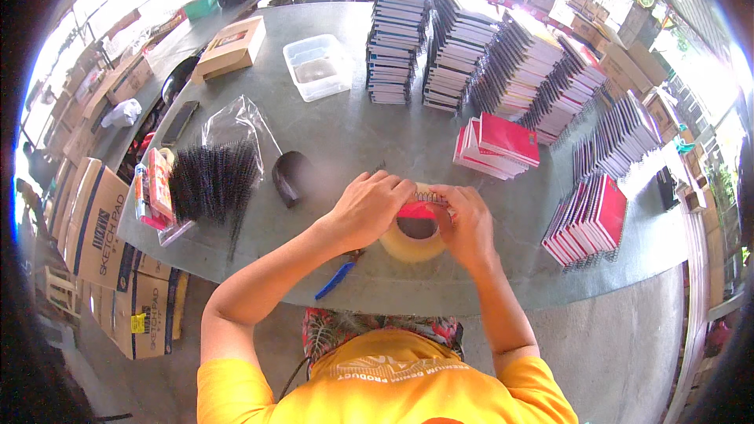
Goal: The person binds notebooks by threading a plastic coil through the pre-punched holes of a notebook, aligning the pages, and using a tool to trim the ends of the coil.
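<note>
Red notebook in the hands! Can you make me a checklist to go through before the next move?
1. Right hand on the red notebook: ok, it holds the wire edge.
2. Left hand gripping firmly: cannot tell; its fingers are at the edge, but its thumb is hidden.
3. Wire through every hole: cannot tell, fingers cover part of it.
4. One hand free: not ok, both are busy at the notebook.
5. Blue-handled tool nearby: ok, on the table below the left forearm.
6. Spare black wires on the table: ok, bunched at the left.
</note>
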